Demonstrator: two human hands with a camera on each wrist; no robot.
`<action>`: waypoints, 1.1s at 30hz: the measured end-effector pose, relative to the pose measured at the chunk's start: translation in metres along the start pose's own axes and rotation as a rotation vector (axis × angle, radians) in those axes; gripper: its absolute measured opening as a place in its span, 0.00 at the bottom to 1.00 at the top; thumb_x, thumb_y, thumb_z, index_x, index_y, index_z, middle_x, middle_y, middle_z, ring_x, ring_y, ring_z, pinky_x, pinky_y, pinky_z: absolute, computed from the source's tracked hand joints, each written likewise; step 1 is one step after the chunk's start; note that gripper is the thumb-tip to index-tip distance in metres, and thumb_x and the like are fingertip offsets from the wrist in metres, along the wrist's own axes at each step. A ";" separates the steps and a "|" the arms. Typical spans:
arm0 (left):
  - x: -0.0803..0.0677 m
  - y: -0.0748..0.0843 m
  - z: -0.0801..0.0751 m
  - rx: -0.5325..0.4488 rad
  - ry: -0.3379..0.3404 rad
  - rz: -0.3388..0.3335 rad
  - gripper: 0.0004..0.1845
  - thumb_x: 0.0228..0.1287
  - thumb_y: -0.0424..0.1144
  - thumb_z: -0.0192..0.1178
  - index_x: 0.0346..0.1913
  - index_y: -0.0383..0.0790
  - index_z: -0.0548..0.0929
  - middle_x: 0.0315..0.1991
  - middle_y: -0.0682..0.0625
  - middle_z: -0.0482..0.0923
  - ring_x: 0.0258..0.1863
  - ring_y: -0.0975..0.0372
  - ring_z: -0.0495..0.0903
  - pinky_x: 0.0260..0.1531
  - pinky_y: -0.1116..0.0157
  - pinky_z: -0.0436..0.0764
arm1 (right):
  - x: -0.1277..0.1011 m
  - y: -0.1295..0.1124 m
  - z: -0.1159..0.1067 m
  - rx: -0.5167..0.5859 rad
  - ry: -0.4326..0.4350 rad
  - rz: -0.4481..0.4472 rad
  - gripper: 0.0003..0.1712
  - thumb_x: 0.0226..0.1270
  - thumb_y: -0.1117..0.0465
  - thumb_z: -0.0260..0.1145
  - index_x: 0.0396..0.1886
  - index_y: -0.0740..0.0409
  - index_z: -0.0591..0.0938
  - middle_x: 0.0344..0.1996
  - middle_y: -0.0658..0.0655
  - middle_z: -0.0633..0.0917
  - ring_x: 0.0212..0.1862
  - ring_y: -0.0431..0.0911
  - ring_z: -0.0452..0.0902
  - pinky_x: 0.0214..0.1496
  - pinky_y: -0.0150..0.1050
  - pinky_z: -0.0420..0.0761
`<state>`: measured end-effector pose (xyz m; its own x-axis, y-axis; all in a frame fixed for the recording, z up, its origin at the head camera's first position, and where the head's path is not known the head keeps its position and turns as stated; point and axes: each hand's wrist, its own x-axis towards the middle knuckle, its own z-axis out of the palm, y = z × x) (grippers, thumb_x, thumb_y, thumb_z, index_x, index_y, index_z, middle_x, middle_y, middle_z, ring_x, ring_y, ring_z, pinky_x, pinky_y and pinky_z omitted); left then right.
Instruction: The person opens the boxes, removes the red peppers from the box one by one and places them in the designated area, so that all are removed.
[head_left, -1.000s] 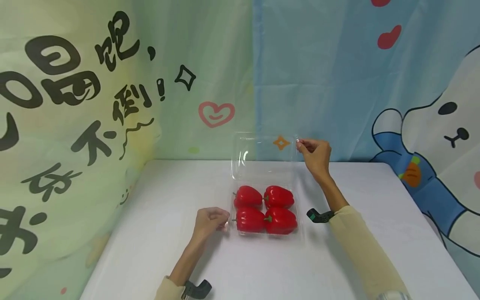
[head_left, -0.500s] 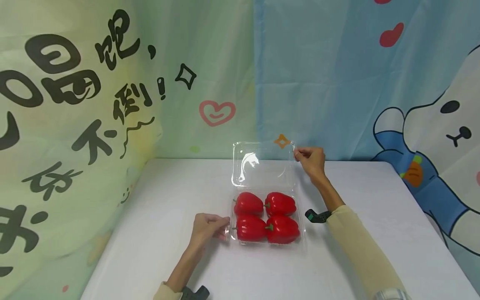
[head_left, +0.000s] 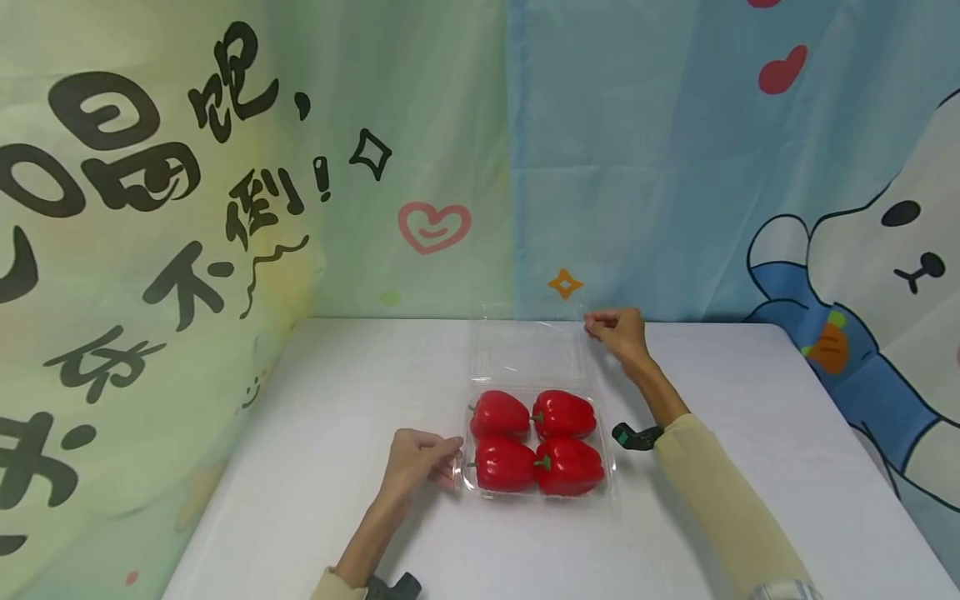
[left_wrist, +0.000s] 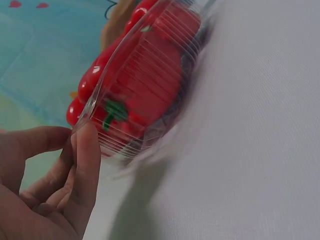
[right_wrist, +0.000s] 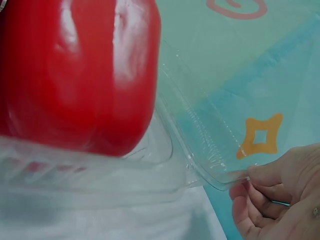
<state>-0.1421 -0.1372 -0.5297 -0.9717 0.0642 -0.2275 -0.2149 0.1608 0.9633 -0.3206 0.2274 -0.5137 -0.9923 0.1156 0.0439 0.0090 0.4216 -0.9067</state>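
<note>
A clear plastic clamshell box (head_left: 536, 492) sits on the white surface (head_left: 315, 467), about midway between its left and right edges and nearer the near edge than the far one. Four red bell peppers (head_left: 536, 442) fill its tray in two rows of two, their green stems pointing left. No label or brand shows on the box or the peppers.

The lid (head_left: 525, 354) is swung open and lies nearly flat toward the far edge of the surface, hinged to the tray's far side. The right hand (head_left: 617, 332) pinches the lid's far right corner between thumb and curled fingers; the right wrist view shows the thin rim caught at the fingertips (right_wrist: 250, 180). That forearm, in a beige sleeve (head_left: 720, 500), runs from the near right corner of the surface up along the right side of the box.

The left hand (head_left: 416, 462) rests on the surface at the tray's near left corner, thumb and forefinger closed on the tray's rim, as the left wrist view shows (left_wrist: 87, 150). Its forearm comes in from the near edge.

The green backdrop (head_left: 150, 208) behind the left edge carries large black handwritten Chinese characters, among them 不 and 倒, with an exclamation mark, a diamond outline and a pink heart. The blue backdrop (head_left: 637, 167) behind the far edge shows red hearts, an orange diamond and a cartoon bear at the right.
</note>
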 end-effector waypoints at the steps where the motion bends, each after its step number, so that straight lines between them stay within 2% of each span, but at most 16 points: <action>1: 0.000 0.000 0.000 0.004 -0.002 0.002 0.17 0.74 0.40 0.70 0.37 0.24 0.91 0.25 0.42 0.90 0.18 0.63 0.87 0.27 0.67 0.89 | 0.000 0.000 0.000 -0.005 -0.010 0.007 0.18 0.80 0.66 0.67 0.60 0.76 0.86 0.56 0.78 0.88 0.35 0.26 0.81 0.44 0.25 0.85; 10: 0.002 0.000 -0.002 0.011 -0.024 -0.004 0.17 0.73 0.39 0.71 0.33 0.25 0.90 0.22 0.46 0.88 0.17 0.63 0.87 0.27 0.68 0.89 | -0.005 0.001 0.001 -0.015 -0.060 0.086 0.19 0.79 0.66 0.67 0.61 0.76 0.85 0.58 0.76 0.88 0.36 0.26 0.80 0.44 0.24 0.85; 16: 0.003 0.000 -0.004 0.064 -0.035 0.022 0.16 0.74 0.39 0.70 0.34 0.27 0.90 0.24 0.43 0.89 0.20 0.62 0.87 0.31 0.69 0.88 | -0.006 0.002 0.002 -0.026 -0.080 0.120 0.20 0.81 0.64 0.66 0.63 0.74 0.85 0.62 0.75 0.87 0.41 0.29 0.83 0.47 0.23 0.84; 22: 0.005 0.000 -0.003 0.097 -0.003 0.055 0.10 0.72 0.38 0.71 0.41 0.31 0.91 0.30 0.41 0.92 0.26 0.59 0.89 0.36 0.68 0.88 | -0.007 0.002 0.002 -0.067 -0.092 0.154 0.20 0.82 0.62 0.66 0.64 0.72 0.85 0.64 0.74 0.86 0.51 0.46 0.85 0.59 0.37 0.88; 29: 0.008 0.004 -0.002 0.082 0.010 0.065 0.11 0.75 0.37 0.68 0.41 0.29 0.91 0.32 0.39 0.92 0.26 0.59 0.89 0.35 0.68 0.89 | -0.007 0.006 0.003 -0.071 -0.095 0.167 0.20 0.83 0.62 0.65 0.64 0.72 0.85 0.64 0.74 0.86 0.54 0.51 0.85 0.64 0.43 0.88; 33: 0.012 0.007 -0.001 0.072 0.056 0.076 0.13 0.78 0.38 0.66 0.42 0.28 0.90 0.33 0.37 0.92 0.28 0.59 0.90 0.35 0.67 0.90 | -0.008 0.009 0.003 -0.075 -0.095 0.187 0.21 0.84 0.61 0.64 0.65 0.72 0.84 0.64 0.74 0.86 0.58 0.57 0.86 0.69 0.51 0.86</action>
<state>-0.1555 -0.1365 -0.5251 -0.9893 0.0241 -0.1439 -0.1347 0.2276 0.9644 -0.3128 0.2276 -0.5234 -0.9797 0.1139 -0.1648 0.1992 0.4674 -0.8613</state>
